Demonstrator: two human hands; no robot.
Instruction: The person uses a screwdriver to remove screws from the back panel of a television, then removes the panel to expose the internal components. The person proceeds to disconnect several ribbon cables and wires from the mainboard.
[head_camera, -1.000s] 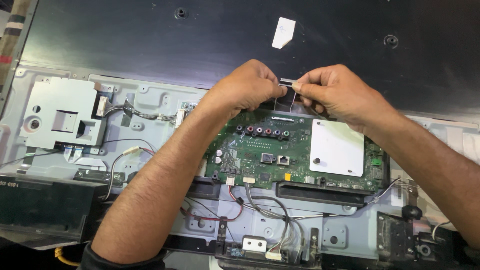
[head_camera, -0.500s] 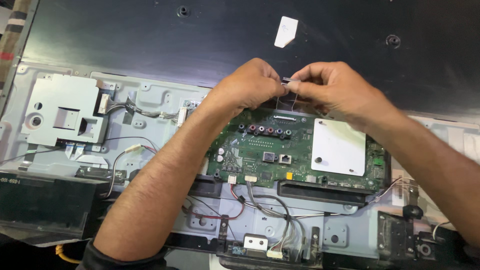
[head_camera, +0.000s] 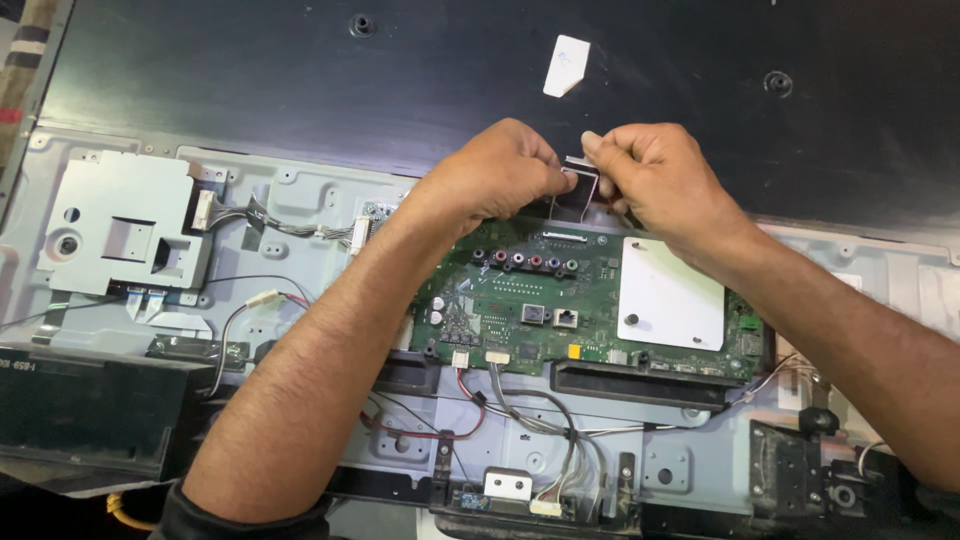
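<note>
Both of my hands meet above the top edge of a green circuit board mounted on a grey metal chassis. My left hand and my right hand pinch the two sides of a flat ribbon cable that rises from a connector at the board's upper edge. The cable's end is held between the fingertips, lifted a little over the board. A white metal shield covers the board's right part. My forearms cross the lower half of the view.
A dark panel back fills the top, with a white sticker. A grey metal bracket sits at left with wire bundles. Cables run below the board. A black bar lies lower left.
The hands have shifted slightly and the ribbon cable's end now stands a bit higher and more exposed between the fingertips. The view has moved a little.
</note>
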